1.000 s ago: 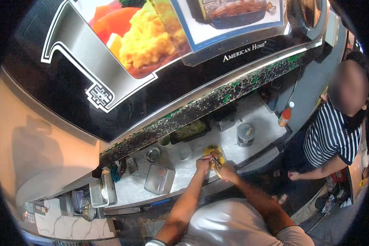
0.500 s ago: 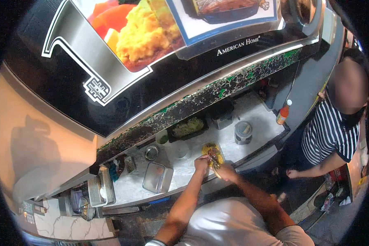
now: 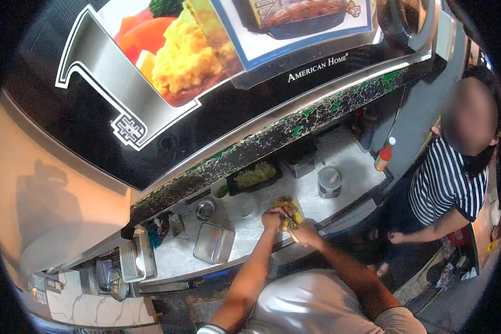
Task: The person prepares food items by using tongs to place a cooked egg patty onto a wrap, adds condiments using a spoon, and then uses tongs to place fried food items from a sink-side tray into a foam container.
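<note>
Both my hands work close together at a small portion of yellow food with a dark brown topping [image 3: 288, 204], on the pale counter [image 3: 245, 228]. My left hand [image 3: 271, 218] is closed at the food's left side, and what its fingers hold is too small to make out. From the right, my right hand [image 3: 308, 235] is closed near a dark, shiny piece [image 3: 290, 220] lying over the food. A pale strip [image 3: 293, 238] shows beside its fingers; whether it is a utensil handle I cannot tell.
Behind the food stands a black tray of shredded pale green food [image 3: 256, 176]. A lidded jar [image 3: 330, 181] and a red sauce bottle [image 3: 384, 155] stand right, a clear container [image 3: 213, 243] left. Overhead hangs a black appliance box [image 3: 206, 111]. A person in stripes [image 3: 448, 183] stands right.
My left hand has shifted slightly, its fingers now a little further over the food. The topping appears rearranged, with some red showing. My right hand has barely moved.
</note>
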Demonstrator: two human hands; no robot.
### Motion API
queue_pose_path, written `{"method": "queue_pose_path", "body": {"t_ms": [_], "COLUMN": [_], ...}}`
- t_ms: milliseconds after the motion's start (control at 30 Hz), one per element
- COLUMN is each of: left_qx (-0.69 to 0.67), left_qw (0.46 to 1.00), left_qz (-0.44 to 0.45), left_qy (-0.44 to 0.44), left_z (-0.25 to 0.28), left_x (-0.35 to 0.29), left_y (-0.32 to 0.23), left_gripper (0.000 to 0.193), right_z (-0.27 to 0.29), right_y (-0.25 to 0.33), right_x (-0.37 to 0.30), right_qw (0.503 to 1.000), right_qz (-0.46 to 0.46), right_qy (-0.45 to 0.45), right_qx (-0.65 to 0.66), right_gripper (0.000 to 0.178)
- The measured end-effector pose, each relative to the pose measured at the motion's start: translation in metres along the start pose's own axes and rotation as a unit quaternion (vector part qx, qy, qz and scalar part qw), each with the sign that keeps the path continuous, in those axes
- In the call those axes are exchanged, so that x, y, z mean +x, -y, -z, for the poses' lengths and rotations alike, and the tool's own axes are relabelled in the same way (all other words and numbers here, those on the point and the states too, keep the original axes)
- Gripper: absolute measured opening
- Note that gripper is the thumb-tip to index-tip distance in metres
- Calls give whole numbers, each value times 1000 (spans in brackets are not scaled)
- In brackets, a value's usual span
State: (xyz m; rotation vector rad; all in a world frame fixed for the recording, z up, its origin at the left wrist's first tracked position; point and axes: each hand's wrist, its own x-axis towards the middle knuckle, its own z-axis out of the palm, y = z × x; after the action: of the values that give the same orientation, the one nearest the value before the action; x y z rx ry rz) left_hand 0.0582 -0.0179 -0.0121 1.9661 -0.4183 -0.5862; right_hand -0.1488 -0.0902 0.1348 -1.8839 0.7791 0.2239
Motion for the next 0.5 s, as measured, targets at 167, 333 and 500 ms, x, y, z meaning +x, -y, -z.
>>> {"method": "queue_pose_path", "body": {"t_ms": [167, 333, 500], "left_qx": [-195, -271, -255], "left_qw": [973, 945, 953], "left_qz": [117, 162, 149], "left_qy": [32, 84, 75], "left_z": [-41, -19, -25], "left_x": [-41, -62, -70], "left_y": [-41, -50, -44], "left_gripper": [12, 5, 11], "right_z": [11, -13, -38], "right_y": [-44, -52, -105], "right_x": [1, -10, 7], "right_qw": [999, 990, 905], "right_qz": [-35, 94, 246], "right_qy": [-11, -101, -148], "right_qx": [-9, -30, -315], "right_gripper": [79, 76, 49]}}
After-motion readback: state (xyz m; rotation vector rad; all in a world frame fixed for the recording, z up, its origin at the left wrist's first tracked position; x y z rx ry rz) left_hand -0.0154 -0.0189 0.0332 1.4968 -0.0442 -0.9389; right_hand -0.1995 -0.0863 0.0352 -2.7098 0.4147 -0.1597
